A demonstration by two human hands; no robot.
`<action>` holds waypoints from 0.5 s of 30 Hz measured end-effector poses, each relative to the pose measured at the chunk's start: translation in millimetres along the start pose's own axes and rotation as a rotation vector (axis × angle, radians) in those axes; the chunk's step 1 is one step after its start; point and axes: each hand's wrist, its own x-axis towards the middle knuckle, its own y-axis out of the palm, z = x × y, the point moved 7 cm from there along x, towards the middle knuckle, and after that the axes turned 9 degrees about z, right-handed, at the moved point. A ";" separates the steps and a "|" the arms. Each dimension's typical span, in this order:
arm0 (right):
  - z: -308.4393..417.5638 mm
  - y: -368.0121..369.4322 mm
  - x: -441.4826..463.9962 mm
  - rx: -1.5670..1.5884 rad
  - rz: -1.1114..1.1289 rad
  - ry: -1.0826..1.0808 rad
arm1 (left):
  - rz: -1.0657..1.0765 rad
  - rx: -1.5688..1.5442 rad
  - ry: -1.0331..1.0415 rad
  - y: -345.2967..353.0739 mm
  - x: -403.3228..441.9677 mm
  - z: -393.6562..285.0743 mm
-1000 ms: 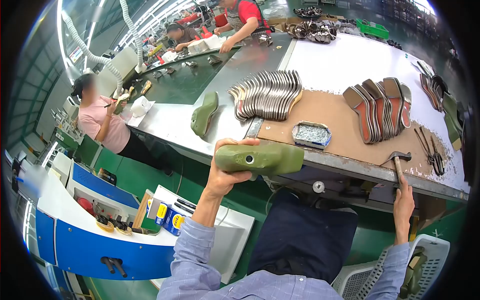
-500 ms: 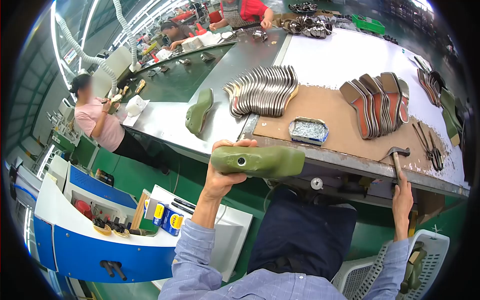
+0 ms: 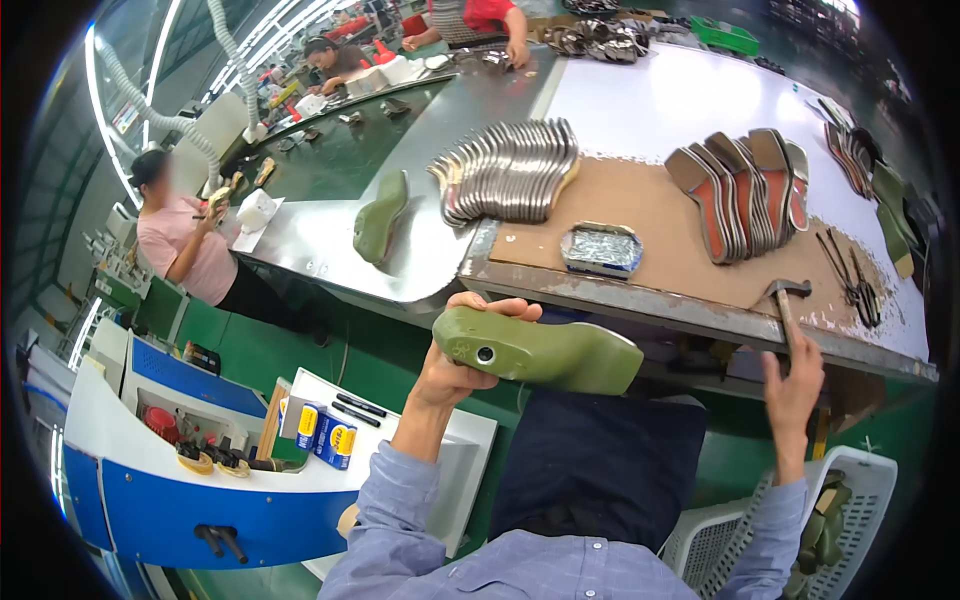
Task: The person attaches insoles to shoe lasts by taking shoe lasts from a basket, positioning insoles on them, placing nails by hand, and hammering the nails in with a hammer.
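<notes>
My left hand (image 3: 455, 375) is wrapped round a green shoe last (image 3: 550, 352), held off the bench in front of my body. The last lies sideways, with a round metal-rimmed hole facing me. My right hand (image 3: 795, 395) is at the bench's front edge, thumb spread away from the other fingers, by the handle of a hammer (image 3: 787, 310). The hammer's head rests on the brown board; my fingers partly hide the handle's end. Behind the held last, an open tin of small nails (image 3: 601, 249) sits on the board. Another green last (image 3: 381, 218) lies on the metal surface.
A row of shiny insole-shaped pieces (image 3: 505, 172) and a brown-red stack (image 3: 745, 195) stand on the bench. Pincers (image 3: 855, 285) lie at right. White baskets (image 3: 870, 480) with lasts are below right; a blue-white machine (image 3: 220, 500) is at left. Co-workers are across the tables.
The view has shifted slightly. The held last has moved a little right and down, its far end lower. My right thumb has spread away from the hammer handle; the hammer stays on the board.
</notes>
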 end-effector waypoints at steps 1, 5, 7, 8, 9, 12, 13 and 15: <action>35.9 -10.4 -2.1 0.128 -0.006 -0.111 | -0.032 -0.029 -0.052 4.6 1.0 5.6; 172.1 5.7 -34.2 0.873 0.488 -0.409 | -0.156 0.038 -0.340 40.1 5.1 50.1; 179.2 55.6 -60.8 1.233 0.814 -0.101 | -0.158 0.161 -0.451 54.3 2.8 77.5; 180.7 61.7 -75.9 1.472 0.800 -0.035 | -0.151 0.242 -0.486 61.0 1.6 84.7; 175.7 64.2 -87.3 1.514 0.728 0.053 | -0.090 0.287 -0.557 68.3 -1.9 93.0; 158.3 78.3 -107.7 1.568 0.687 0.113 | -0.073 0.314 -0.712 89.6 -4.8 114.9; 153.7 77.2 -109.4 1.562 0.615 0.091 | -0.025 0.390 -0.696 97.4 -2.1 118.9; 148.4 71.9 -108.8 1.639 0.481 0.103 | 0.097 0.639 -0.599 106.8 9.0 121.4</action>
